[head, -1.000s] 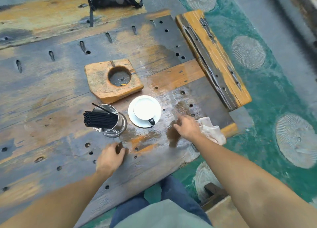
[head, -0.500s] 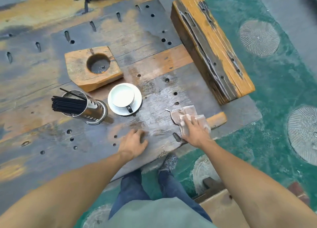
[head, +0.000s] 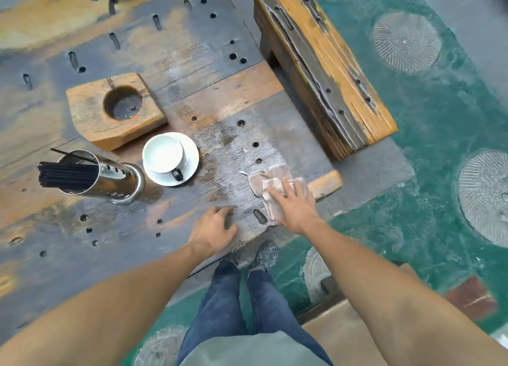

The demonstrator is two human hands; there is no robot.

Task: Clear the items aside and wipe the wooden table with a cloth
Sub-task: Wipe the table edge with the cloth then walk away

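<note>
A person wipes the wooden table [head: 192, 63], the right hand [head: 295, 204] now pressed flat, fingers spread, on the cloth [head: 268, 181] it was only reaching for a second ago. The left hand [head: 214, 228] braces beside it, fingers loosely curled, apparently empty. Holder [head: 121, 178] and cup [head: 165, 154] stand beyond the left fingertips, so wiping has begun.

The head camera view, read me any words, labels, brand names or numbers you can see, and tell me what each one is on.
None can be read.
Metal canister: a row of small marks on its side, too blurred to tell if they are letters.
Cup, saucer, cloth, wooden block: no text visible.
</note>
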